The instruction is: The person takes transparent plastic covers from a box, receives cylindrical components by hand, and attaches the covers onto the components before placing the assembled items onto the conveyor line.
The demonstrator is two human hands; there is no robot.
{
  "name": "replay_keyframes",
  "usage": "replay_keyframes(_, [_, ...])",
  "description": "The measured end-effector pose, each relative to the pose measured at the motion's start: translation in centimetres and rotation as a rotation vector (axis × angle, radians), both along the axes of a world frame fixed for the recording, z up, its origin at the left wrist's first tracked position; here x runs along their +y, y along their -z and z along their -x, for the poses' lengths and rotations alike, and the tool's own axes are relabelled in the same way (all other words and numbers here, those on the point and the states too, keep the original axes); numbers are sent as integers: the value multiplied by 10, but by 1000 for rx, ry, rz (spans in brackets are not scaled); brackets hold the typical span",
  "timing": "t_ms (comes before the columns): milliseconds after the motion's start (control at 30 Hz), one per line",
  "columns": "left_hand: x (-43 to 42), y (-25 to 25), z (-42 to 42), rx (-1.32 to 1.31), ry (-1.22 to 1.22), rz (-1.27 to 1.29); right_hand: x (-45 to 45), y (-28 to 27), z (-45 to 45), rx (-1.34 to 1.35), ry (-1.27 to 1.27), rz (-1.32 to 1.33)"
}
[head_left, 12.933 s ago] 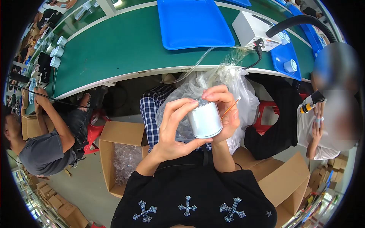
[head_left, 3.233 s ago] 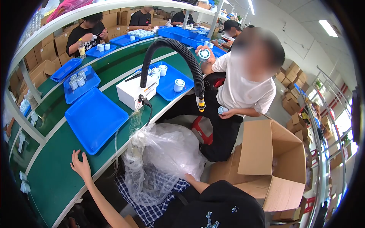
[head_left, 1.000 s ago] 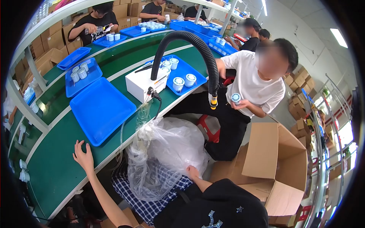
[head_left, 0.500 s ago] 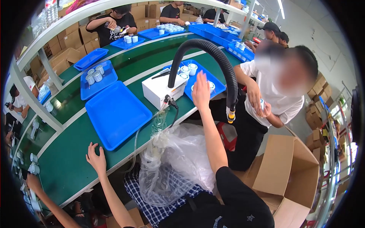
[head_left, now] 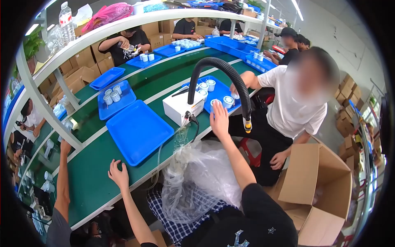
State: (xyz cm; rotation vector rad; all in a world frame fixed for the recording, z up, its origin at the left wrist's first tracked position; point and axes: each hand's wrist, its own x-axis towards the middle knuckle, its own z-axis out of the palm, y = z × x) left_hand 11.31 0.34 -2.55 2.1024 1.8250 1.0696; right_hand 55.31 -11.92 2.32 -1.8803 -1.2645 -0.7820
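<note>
My left hand [head_left: 118,175] rests on the green bench top, fingers apart and slightly curled, holding nothing. Close by lies a large blue tray [head_left: 140,132]. My right hand [head_left: 220,120] reaches to the near edge of another blue tray [head_left: 222,85], which carries several white cylindrical containers [head_left: 228,101]. Its fingers are stretched out, and the fingertips overlap one white container [head_left: 214,101]; whether they touch it I cannot tell. A white box-shaped machine [head_left: 181,108] with a black flexible hose [head_left: 214,61] stands left of that hand. Clear plastic bags [head_left: 197,173] lie across my lap.
A co-worker in a white shirt [head_left: 294,103] sits at right, one hand [head_left: 242,84] over the same tray. An open cardboard box [head_left: 300,175] stands below. Another person's arm [head_left: 62,185] reaches in at left. A shelf [head_left: 152,17] spans above the bench.
My right hand has come down from above the tray to the containers at its near side. The co-worker's hand has moved to the tray. At left, another person's arm reaches farther forward. The view shifted slightly.
</note>
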Motion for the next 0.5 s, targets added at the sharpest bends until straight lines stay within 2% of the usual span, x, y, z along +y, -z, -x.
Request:
replay_keyframes(67, [-1,1,1,-1,3,-25,-47,6,43,69,-184,33])
replay_keyframes(100, [0,2,-1,-6,-4,-48,-67,26,56,-90,-218,65])
replay_keyframes(167, [3,5,0,64,-17,-50,-123,12,95,-97,-399,158])
replay_keyframes(233, [4,7,-1,157,-40,-69,-164,5,103,-59,-374,165])
replay_keyframes(333, [16,19,4,252,-51,-140,-229,-63,93,-163,-234,-18])
replay_keyframes(433, [34,27,15,330,-8,-143,-318,-141,86,-348,88,-181])
replay_keyframes(500, [35,24,15,408,-77,-91,-391,-180,91,-441,364,-193])
